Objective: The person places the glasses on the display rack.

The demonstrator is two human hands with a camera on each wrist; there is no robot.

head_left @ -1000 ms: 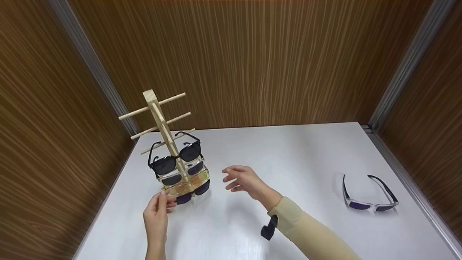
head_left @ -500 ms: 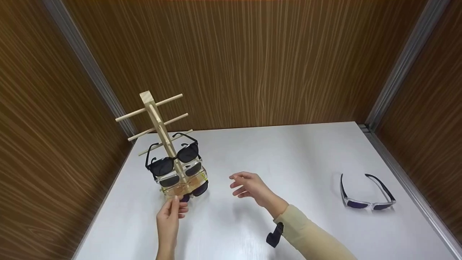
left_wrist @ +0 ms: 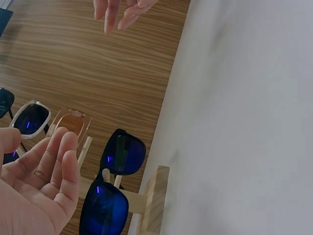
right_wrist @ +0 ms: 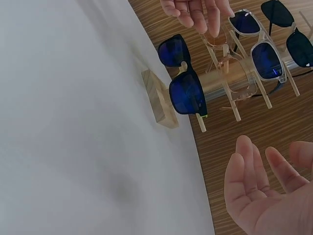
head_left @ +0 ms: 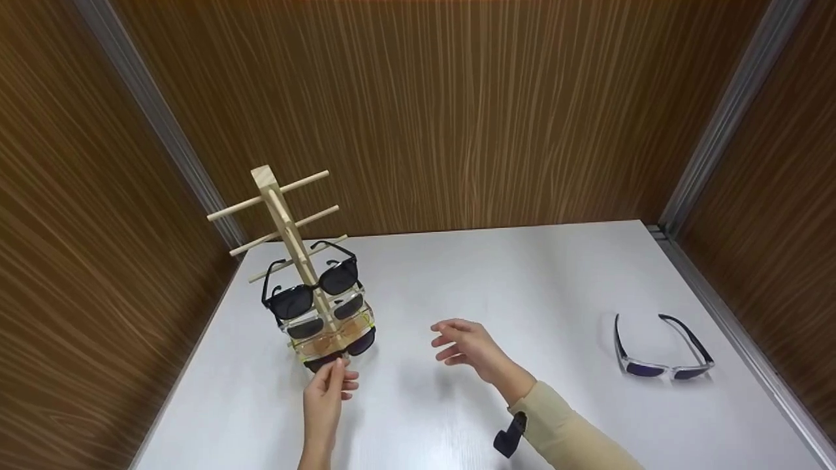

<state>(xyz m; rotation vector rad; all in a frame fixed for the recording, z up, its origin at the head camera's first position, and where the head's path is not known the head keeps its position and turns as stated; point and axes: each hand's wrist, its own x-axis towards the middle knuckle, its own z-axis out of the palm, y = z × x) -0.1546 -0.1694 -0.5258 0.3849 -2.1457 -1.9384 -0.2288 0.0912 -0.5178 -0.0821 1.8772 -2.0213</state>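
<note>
A wooden glasses stand (head_left: 287,228) at the left carries several pairs on its lower pegs. From top down come black sunglasses (head_left: 292,302), clear-framed sunglasses (head_left: 305,328), orange-tinted glasses (head_left: 356,324) and dark sunglasses (head_left: 361,342). My left hand (head_left: 326,395) is in front of the lowest pair, hiding part of it in the head view. In the left wrist view its fingers (left_wrist: 68,171) are loosely bent and hold nothing. To the right of the stand, my right hand (head_left: 473,349) hovers above the table, fingers relaxed and apart from everything.
Another pair of sunglasses (head_left: 645,370), clear in front with dark temples, lies unfolded at the right of the white table (head_left: 522,274). Wood-grain panels (head_left: 457,117) stand at the back and sides. The stand's upper pegs (head_left: 307,181) stick out sideways.
My left hand has moved right and slightly down, from the stand's left side to the front of the lowest pair. My right hand has drifted right and down, away from the stand.
</note>
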